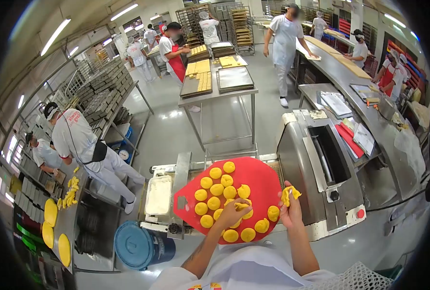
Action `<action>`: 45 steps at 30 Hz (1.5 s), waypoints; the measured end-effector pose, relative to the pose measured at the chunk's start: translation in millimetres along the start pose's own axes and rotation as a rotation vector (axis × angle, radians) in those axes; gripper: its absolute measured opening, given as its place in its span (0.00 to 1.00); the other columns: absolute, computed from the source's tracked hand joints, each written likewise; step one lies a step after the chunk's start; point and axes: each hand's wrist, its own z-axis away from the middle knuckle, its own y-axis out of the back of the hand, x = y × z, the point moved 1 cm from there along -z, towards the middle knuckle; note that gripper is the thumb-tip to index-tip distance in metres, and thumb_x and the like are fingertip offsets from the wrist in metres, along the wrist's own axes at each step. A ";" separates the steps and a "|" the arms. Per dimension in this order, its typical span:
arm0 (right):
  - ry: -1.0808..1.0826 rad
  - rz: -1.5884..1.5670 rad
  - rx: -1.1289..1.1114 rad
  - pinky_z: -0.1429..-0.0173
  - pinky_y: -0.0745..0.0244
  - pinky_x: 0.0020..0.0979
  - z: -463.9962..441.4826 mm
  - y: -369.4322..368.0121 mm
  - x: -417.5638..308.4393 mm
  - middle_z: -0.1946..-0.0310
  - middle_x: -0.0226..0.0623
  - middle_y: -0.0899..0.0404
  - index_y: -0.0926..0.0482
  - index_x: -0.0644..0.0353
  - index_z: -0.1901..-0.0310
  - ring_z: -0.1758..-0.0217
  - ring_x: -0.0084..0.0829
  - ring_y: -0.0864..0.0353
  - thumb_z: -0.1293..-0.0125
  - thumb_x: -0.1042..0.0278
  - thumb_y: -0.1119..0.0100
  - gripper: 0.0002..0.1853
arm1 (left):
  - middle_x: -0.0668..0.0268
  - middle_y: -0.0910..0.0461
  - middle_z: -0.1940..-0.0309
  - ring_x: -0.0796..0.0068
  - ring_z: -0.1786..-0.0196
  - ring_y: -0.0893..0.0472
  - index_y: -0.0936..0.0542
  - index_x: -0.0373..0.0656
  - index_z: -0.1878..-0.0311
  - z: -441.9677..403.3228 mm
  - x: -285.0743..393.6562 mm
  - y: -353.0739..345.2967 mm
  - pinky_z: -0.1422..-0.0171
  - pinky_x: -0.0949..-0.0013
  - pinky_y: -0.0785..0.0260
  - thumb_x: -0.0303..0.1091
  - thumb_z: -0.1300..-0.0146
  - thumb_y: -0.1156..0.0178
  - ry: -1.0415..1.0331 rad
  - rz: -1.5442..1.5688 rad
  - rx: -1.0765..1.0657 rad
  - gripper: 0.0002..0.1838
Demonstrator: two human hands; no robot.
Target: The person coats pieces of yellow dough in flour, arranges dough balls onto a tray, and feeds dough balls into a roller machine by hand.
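Observation:
A red board (pixel 271 180) with a cut-out handle lies in front of me, bearing many rounded yellow dough pieces (pixel 216 189). Over its middle, my left hand (pixel 228 215) has its fingers closed on a soft yellow dough piece (pixel 242 205). Just past the board's right edge, my right hand (pixel 291 215) is raised and grips a crumpled, uneven yellow dough piece (pixel 291 195). Several more dough balls (pixel 262 225) lie on the board between my two hands. My fingers cover part of what each hand holds.
The board rests across a machine with a steel housing (pixel 297 166) and red button (pixel 360 213). At left are a white tub (pixel 159 195), a blue lidded bin (pixel 134 245) and a bench with flat yellow dough (pixel 64 250). A steel table (pixel 217 99) with trays stands ahead. Co-workers stand around the room.

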 end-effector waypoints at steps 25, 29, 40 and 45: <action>0.361 0.304 0.062 0.75 0.23 0.22 24.4 -6.8 -23.6 0.43 0.39 0.27 0.28 0.55 0.41 0.66 0.22 0.22 0.26 0.67 0.42 0.14 | 0.64 0.18 0.59 0.76 0.60 0.19 0.18 0.41 0.49 28.4 -8.0 18.6 0.57 0.71 0.25 0.44 0.31 0.34 0.035 0.024 0.014 0.17; 0.342 0.205 0.156 0.82 0.33 0.19 10.3 26.5 -23.1 0.52 0.37 0.27 0.27 0.55 0.48 0.72 0.22 0.27 0.23 0.59 0.48 0.10 | 0.64 0.18 0.60 0.75 0.59 0.19 0.18 0.41 0.49 27.1 -6.9 17.3 0.55 0.69 0.26 0.43 0.31 0.34 -0.001 -0.022 0.052 0.16; 0.842 0.617 -0.109 0.46 0.18 0.36 35.5 -78.9 -239.6 0.49 0.40 0.19 0.21 0.65 0.49 0.43 0.34 0.19 0.35 0.71 0.32 0.15 | 0.68 0.20 0.61 0.80 0.63 0.22 0.19 0.38 0.52 25.2 0.1 1.9 0.62 0.74 0.26 0.32 0.31 0.35 0.048 0.171 0.054 0.10; 1.171 0.584 0.004 0.70 0.20 0.24 47.8 -131.0 -292.0 0.62 0.35 0.19 0.22 0.64 0.53 0.70 0.23 0.20 0.24 0.65 0.42 0.10 | 0.67 0.20 0.62 0.79 0.68 0.20 0.21 0.38 0.50 22.9 12.6 -6.2 0.71 0.74 0.25 0.33 0.30 0.36 0.084 0.236 0.072 0.11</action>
